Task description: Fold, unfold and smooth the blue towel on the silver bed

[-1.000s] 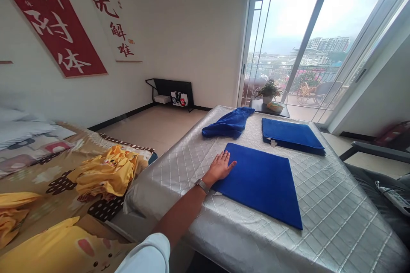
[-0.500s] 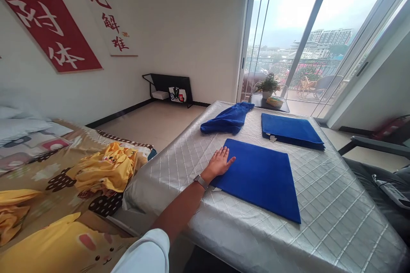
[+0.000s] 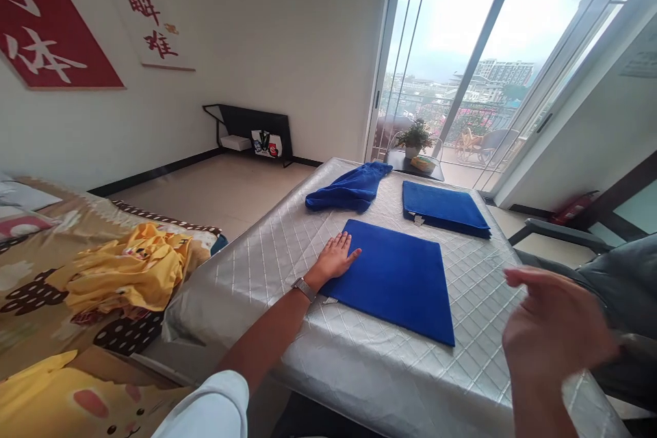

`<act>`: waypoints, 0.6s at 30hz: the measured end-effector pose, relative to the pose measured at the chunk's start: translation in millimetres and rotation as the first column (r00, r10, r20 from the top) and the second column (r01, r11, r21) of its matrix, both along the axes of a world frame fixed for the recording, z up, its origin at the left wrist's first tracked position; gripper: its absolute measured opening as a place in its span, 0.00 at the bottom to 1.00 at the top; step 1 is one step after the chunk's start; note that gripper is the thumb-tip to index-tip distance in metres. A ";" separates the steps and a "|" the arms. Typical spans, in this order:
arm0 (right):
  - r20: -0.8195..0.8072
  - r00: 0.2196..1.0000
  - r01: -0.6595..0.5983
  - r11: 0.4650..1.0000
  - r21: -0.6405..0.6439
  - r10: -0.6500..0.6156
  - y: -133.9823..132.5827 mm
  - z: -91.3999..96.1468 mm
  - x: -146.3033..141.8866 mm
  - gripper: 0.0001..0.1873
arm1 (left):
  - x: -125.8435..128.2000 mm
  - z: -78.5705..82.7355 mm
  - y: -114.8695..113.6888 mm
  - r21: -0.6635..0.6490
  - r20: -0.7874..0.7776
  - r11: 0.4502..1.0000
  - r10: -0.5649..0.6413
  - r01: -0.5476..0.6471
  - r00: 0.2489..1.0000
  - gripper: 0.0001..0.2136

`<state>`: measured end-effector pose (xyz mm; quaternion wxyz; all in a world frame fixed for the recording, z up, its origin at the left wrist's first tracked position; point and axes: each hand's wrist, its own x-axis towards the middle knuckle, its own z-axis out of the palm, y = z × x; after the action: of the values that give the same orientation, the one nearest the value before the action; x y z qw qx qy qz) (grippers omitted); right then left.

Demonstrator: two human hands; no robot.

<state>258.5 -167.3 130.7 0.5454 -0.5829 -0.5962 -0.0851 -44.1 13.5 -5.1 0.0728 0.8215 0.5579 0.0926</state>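
Bright window (image 3: 477, 34) glare; blurred right hand (image 3: 554, 335).

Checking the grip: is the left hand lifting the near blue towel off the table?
No, the left hand lies flat on the near blue towel, which rests spread on the table.

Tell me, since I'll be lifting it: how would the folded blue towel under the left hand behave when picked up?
Probably floppy: the folded blue towel lies flat like soft cloth, so it would likely droop. Likely light. It may slide easily on the shiny quilted cover.
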 end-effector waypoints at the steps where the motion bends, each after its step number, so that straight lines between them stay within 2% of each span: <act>1: -0.053 0.999 0.001 1.000 -0.002 -0.001 12.7 -1.1 -1.2 0.22 | 0.0 -0.3 0.5 -0.003 -0.001 1.000 0.002 -0.002 1.000 0.40; 3: -0.133 0.991 -0.025 0.992 -0.120 0.009 44.1 -9.5 -2.5 0.22 | 0.1 -0.7 1.2 -0.004 -0.006 1.000 0.006 -0.006 1.000 0.40; 4: -0.122 0.993 -0.037 0.970 -0.242 0.008 60.4 -17.2 -2.3 0.22 | 0.1 -1.0 1.4 -0.002 -0.008 1.000 0.007 -0.007 1.000 0.40; 6: -0.015 0.999 -0.034 0.896 -0.442 0.030 88.2 -38.9 -0.7 0.23 | -0.1 -2.0 1.7 0.005 -0.009 1.000 0.010 -0.010 1.000 0.40; 8: 0.135 0.989 0.028 0.835 -0.550 0.056 105.8 -65.8 1.4 0.26 | -0.7 -3.5 1.9 0.018 -0.006 1.000 0.012 -0.012 1.000 0.39; 11: 0.327 0.944 0.198 0.720 -0.665 0.041 114.2 -103.5 3.5 0.30 | -1.9 -5.2 2.5 0.044 -0.008 0.999 0.006 -0.005 1.000 0.38; 14: 0.425 0.904 0.317 0.589 -0.743 0.051 113.5 -125.4 4.9 0.33 | -2.0 -3.6 2.2 0.064 -0.016 0.998 0.001 0.000 1.000 0.38; 16: 0.456 0.888 0.347 0.551 -0.759 0.068 113.4 -130.6 5.8 0.34 | -0.1 -0.6 0.2 0.083 -0.017 0.997 -0.003 0.005 1.000 0.37; 18: 0.474 0.877 0.366 0.540 -0.758 0.072 114.4 -131.4 6.2 0.35 | 4.9 3.3 -4.6 0.111 -0.014 0.993 -0.030 0.031 0.999 0.36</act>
<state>264.7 -52.9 -0.7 0.0412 -0.7826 -0.6206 0.0265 -39.2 8.9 -1.8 0.0246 0.8333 0.5397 0.1173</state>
